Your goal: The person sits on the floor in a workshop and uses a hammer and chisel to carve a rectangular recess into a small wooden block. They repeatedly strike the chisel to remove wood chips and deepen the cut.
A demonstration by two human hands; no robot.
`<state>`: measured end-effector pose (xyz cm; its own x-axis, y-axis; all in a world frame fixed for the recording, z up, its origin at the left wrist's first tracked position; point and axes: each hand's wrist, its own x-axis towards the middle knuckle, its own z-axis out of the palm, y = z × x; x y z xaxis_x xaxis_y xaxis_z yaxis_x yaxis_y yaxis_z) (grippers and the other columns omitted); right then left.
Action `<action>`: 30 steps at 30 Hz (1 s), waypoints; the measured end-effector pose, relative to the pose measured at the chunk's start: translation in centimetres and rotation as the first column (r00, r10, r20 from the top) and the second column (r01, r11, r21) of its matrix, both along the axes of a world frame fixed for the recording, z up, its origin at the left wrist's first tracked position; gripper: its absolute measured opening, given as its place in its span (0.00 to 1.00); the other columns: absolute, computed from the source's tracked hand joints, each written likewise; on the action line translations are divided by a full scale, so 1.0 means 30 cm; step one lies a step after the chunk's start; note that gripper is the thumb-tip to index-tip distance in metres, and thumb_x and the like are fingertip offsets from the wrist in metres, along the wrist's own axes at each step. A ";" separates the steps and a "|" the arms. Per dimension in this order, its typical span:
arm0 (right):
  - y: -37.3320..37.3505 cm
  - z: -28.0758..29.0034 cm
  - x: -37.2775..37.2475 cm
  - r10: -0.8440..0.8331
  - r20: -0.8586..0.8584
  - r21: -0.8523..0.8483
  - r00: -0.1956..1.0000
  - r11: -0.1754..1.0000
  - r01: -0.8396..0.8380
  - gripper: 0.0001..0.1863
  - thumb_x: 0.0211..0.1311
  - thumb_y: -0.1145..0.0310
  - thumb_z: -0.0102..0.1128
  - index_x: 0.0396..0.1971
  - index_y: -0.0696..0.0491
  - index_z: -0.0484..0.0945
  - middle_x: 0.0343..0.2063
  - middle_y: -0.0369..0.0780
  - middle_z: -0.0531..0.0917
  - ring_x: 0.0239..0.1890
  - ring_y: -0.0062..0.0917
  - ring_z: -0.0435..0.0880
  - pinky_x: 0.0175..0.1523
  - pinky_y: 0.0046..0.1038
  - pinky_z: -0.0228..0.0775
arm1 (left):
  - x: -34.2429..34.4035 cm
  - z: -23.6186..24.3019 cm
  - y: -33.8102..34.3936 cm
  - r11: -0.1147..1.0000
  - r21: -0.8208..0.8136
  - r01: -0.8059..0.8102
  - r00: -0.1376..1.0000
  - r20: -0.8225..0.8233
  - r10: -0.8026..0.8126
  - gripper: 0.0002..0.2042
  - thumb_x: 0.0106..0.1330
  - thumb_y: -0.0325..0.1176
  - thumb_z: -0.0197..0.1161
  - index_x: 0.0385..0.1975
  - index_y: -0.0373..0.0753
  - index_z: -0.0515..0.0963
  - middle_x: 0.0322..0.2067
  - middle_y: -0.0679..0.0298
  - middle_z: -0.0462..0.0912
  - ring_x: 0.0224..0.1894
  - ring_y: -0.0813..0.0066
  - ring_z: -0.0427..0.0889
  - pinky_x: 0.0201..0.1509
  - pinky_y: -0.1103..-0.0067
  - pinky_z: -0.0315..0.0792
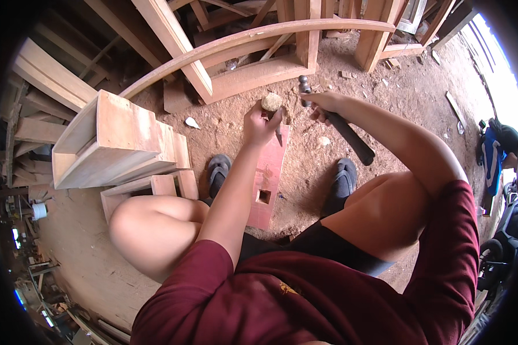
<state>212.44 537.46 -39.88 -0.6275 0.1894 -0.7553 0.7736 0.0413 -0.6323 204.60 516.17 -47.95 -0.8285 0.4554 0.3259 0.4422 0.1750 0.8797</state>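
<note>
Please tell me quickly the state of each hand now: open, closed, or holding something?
Left hand: closed, holding a chisel over the reddish board.
Right hand: holding a hammer near its head.

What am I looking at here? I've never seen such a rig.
There is no machine, only a person working bare-handed. The picture comes from a wide fisheye camera worn on the person's head, looking down. The left hand grips a chisel-like tool with a rounded, pale top; the right hand holds a hammer with a grey metal head and black handle. A flat, reddish wooden board with a square hole lies on brown dirt ground.
</note>
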 end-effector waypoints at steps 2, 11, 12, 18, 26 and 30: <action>0.029 0.010 0.033 -0.027 0.018 0.034 0.999 0.999 0.026 0.27 0.63 0.42 0.59 0.33 0.55 0.68 0.19 0.39 0.79 0.10 0.15 0.73 0.14 0.20 0.68 | -0.007 -0.032 0.016 0.996 0.083 -0.016 1.000 0.013 0.015 0.14 0.57 0.39 0.70 0.36 0.38 0.79 0.24 0.62 0.84 0.27 0.70 0.86 0.32 0.75 0.77; 0.047 0.084 0.170 -0.222 0.050 0.082 0.974 0.973 0.218 0.18 0.65 0.51 0.60 0.28 0.49 0.68 0.17 0.33 0.74 0.12 0.14 0.67 0.15 0.21 0.61 | -0.075 -0.125 0.115 0.955 0.275 -0.114 0.993 0.046 0.106 0.15 0.61 0.39 0.70 0.36 0.33 0.76 0.27 0.57 0.85 0.30 0.68 0.86 0.34 0.75 0.78; 0.042 0.101 0.183 -0.221 0.050 0.047 0.974 0.975 0.219 0.16 0.67 0.54 0.58 0.28 0.49 0.68 0.16 0.32 0.73 0.12 0.14 0.66 0.16 0.21 0.60 | -0.077 -0.131 0.126 0.940 0.322 -0.110 0.994 0.023 0.108 0.16 0.61 0.39 0.70 0.36 0.33 0.76 0.27 0.56 0.85 0.30 0.67 0.86 0.34 0.74 0.78; -0.017 0.226 0.265 -0.316 -0.017 -0.045 0.949 0.948 0.315 0.12 0.70 0.61 0.52 0.28 0.49 0.67 0.17 0.31 0.71 0.13 0.13 0.65 0.15 0.21 0.59 | -0.079 -0.134 0.107 0.972 0.180 -0.151 0.988 0.042 0.146 0.17 0.64 0.42 0.68 0.39 0.34 0.75 0.29 0.59 0.84 0.34 0.72 0.84 0.37 0.76 0.77; -0.092 0.394 0.311 -0.192 -0.205 -0.145 0.960 0.976 0.164 0.13 0.71 0.62 0.51 0.28 0.51 0.66 0.19 0.32 0.70 0.13 0.13 0.64 0.16 0.20 0.60 | -0.046 -0.150 0.088 0.968 0.225 -0.111 0.986 0.144 0.080 0.17 0.65 0.45 0.67 0.38 0.35 0.77 0.28 0.63 0.84 0.27 0.74 0.82 0.33 0.75 0.76; -0.096 0.401 0.297 -0.142 -0.267 -0.103 0.953 0.988 0.118 0.10 0.71 0.63 0.51 0.31 0.51 0.69 0.19 0.30 0.68 0.14 0.12 0.66 0.16 0.20 0.61 | -0.044 -0.164 0.083 0.970 0.241 -0.017 0.990 0.138 -0.017 0.12 0.64 0.41 0.66 0.33 0.37 0.79 0.24 0.67 0.82 0.25 0.78 0.81 0.29 0.77 0.74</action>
<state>221.36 534.58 -27.86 -0.7857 0.2257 -0.5760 0.5666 -0.1111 -0.8165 203.28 518.67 -52.86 -0.8730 0.3776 0.3088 0.3139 -0.0497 0.9482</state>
